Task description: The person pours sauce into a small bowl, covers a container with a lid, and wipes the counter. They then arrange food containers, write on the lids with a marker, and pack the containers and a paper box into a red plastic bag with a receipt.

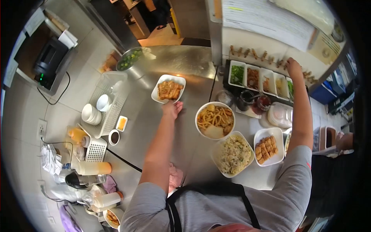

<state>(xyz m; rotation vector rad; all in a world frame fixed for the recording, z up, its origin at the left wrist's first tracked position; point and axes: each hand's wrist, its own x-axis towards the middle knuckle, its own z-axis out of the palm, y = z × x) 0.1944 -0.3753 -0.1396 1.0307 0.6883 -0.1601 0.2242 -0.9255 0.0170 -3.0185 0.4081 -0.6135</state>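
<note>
My left hand [172, 109] is at the near rim of a white square bowl [159, 97] of browned, sliced fried food [169, 90]; its fingers close on the edge, partly hidden beneath it. Up at the right, my right hand [293, 65] is closed at a row of small wooden clips [264, 56] on the wall. What its fingertips pinch is too small to make out. Below that hand stands a black rack of white tubs, with chopped green onion [237, 74] and reddish-brown bits [253, 78] among the toppings.
Before me stand a bowl of thick noodles [215, 118], a tub of fried rice [233, 154] and a dish of sliced cutlet [266, 150]. Sauce jars [264, 102] sit by the rack. At left are a plastic basket [112, 89], white cups [91, 114] and squeeze bottles [94, 168].
</note>
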